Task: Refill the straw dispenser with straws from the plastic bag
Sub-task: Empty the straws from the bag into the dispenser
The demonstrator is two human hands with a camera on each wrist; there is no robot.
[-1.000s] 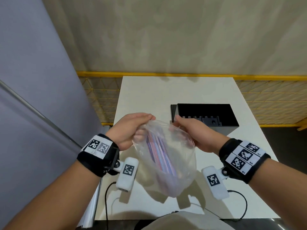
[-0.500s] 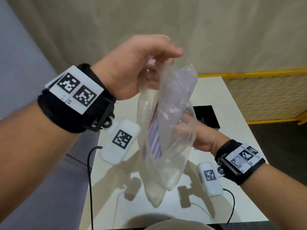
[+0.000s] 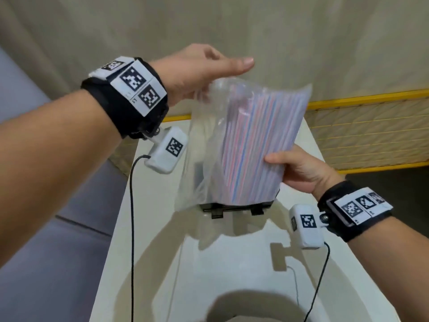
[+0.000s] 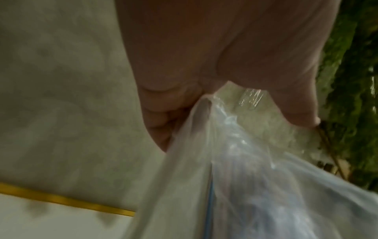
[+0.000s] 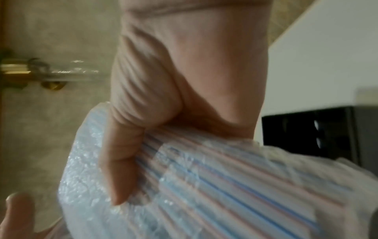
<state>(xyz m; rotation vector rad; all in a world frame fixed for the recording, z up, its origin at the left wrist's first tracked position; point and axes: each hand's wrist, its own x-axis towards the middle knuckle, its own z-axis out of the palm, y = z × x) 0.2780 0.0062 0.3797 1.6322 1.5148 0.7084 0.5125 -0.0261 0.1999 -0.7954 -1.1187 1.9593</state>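
A clear plastic bag (image 3: pixel 197 159) hangs above the table, and a flat bundle of red-and-blue striped straws (image 3: pixel 260 140) stands nearly upright inside it. My left hand (image 3: pixel 216 75) is raised at the top and pinches the bag's upper edge (image 4: pixel 214 97), thumb stretched out. My right hand (image 3: pixel 285 168) grips the lower right of the straws (image 5: pixel 225 177) through the plastic, thumb (image 5: pixel 118 161) laid across them. Directly below the bag sits the black straw dispenser (image 3: pixel 232 206), mostly hidden by it; its open side (image 5: pixel 306 132) shows in the right wrist view.
The white table (image 3: pixel 232 263) runs away from me, with cables from the wrist cameras trailing over it. A yellow mesh railing (image 3: pixel 371 126) stands behind and to the right, in front of a beige curtain. A grey surface (image 3: pixel 69 217) lies to the left.
The bag has been turned so the straws show as a broad, flat bundle. My right hand has shifted to grip their lower right side. My left hand stays high and further right.
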